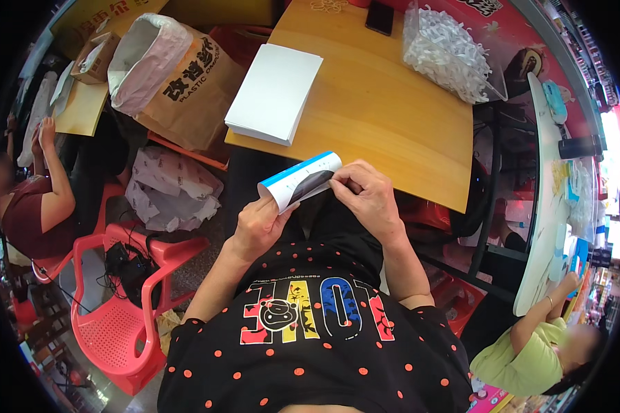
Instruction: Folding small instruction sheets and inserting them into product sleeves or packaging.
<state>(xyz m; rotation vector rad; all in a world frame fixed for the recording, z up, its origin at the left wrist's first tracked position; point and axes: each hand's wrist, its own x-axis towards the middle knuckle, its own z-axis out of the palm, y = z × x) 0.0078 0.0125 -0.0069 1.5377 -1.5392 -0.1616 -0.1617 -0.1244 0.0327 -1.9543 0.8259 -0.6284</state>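
Note:
A curled printed sheet of paper, white with a blue band and a dark patch, is held over my lap just off the table's near edge. My left hand grips its lower left end, the fingers partly hidden behind the paper. At the right end, my right hand pinches the sheet between thumb and fingers. Beyond my hands, a thick stack of white paper lies at the near left corner of the wooden table.
On the table's far right stands a clear bin of white paper strips, beside a dark phone. Left of the table are a large brown paper sack and a red plastic chair. Co-workers sit at the far left and lower right.

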